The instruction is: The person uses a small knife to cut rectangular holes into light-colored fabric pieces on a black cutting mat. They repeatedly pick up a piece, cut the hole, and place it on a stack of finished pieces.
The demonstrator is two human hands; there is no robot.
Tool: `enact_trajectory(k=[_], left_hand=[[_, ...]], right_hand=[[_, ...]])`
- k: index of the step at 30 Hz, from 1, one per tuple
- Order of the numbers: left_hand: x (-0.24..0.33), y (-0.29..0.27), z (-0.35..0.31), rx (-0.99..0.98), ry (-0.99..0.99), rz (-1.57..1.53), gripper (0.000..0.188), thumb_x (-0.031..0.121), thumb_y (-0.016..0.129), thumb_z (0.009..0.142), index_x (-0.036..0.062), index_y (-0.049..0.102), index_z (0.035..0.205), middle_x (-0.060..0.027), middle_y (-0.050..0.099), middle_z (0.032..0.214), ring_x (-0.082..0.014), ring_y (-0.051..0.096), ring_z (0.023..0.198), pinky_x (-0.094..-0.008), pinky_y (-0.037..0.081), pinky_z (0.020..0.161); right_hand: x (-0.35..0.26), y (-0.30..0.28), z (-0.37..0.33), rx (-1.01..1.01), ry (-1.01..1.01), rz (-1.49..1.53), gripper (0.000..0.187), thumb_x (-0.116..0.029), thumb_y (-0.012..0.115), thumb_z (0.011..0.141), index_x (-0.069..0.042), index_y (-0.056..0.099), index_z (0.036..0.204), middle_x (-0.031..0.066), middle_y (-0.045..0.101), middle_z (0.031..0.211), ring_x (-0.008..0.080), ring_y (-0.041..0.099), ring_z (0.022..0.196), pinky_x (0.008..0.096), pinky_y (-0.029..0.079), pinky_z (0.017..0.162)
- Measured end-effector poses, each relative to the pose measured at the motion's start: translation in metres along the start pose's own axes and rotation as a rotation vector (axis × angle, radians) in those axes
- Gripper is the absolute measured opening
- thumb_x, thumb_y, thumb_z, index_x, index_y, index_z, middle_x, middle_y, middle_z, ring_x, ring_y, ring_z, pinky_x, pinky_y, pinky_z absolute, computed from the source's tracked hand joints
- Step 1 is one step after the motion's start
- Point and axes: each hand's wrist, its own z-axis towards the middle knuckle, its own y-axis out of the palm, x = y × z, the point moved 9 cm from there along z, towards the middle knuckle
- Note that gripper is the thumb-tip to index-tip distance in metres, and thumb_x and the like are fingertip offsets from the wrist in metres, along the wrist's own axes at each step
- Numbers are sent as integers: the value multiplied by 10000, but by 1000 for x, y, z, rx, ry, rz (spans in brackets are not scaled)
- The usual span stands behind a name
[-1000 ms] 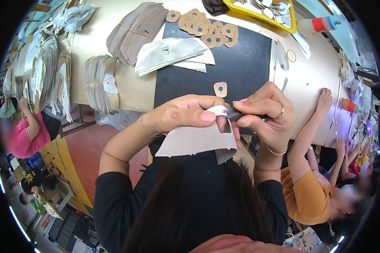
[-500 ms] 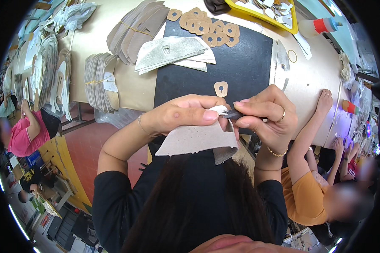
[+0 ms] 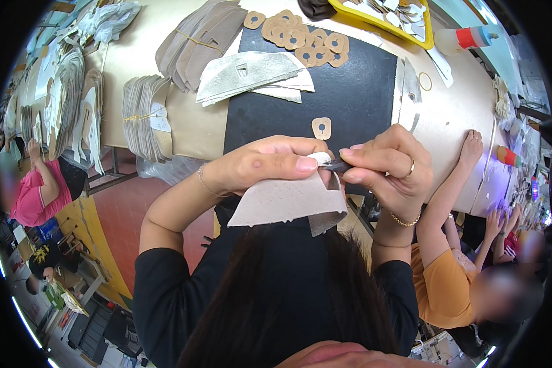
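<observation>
Grey, felt-like sheet material [image 3: 288,202] hangs between both hands at the middle of the view, its upper right corner pinched by the left hand [image 3: 264,164]. That hand comes in from eight o'clock, forearm bent, knuckles up, thumb and forefinger closed on the sheet's top edge. The right hand [image 3: 389,168] meets it from four o'clock, fingers curled tight around a thin dark tool [image 3: 338,165] whose tip touches the pinched corner; a ring sits on one finger and a chain bracelet on the wrist.

Compared with the earlier frames, little has altered: both hands keep the same grip at the same spot, the sheet hanging as before, with only a slight shift of the right fingers along the tool.

At twelve o'clock to one o'clock, on the counter [image 3: 454,116], a yellow tray [image 3: 426,42] holds a heap of small pale cut pieces. Just left of it, tan keyhole-shaped pieces [image 3: 300,38] lie scattered on the black mat [image 3: 349,98], and one single tan piece [image 3: 321,127] lies just above the hands. Silvery-grey cut sheets [image 3: 251,73] rest at eleven o'clock, with banded stacks of beige pieces [image 3: 144,116] at ten o'clock. Another person's hand [image 3: 472,144] rests flat on the counter at three o'clock.
</observation>
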Motion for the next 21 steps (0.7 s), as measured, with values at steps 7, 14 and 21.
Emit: enact_trajectory(k=[7, 14, 21], left_hand=[[-1, 2, 1, -18, -3, -9, 359, 341, 555, 1008, 9, 596, 1139, -44, 621, 1051, -86, 573, 964, -239, 455, 841], [4, 1, 0, -24, 18, 46, 358, 326, 545, 1019, 2, 597, 1162, -35, 620, 1054, -75, 568, 968, -236, 452, 847], [4, -1, 1, -43, 21, 99, 345, 328, 538, 1024, 10, 603, 1142, -22, 614, 1021, -58, 553, 937, -226, 440, 822]], right_hand=[[0, 0, -1, 33, -18, 20, 299, -149, 881, 641, -68, 793, 915, 38, 629, 706, 143, 650, 627, 252, 463, 531], [-7, 1, 4, -22, -75, -56, 286, -159, 878, 652, -65, 787, 907, 34, 630, 699, 138, 645, 606, 246, 460, 509], [-11, 3, 7, -53, -112, -88, 259, -170, 870, 666, -69, 778, 886, 28, 635, 701, 139, 642, 593, 244, 456, 491]])
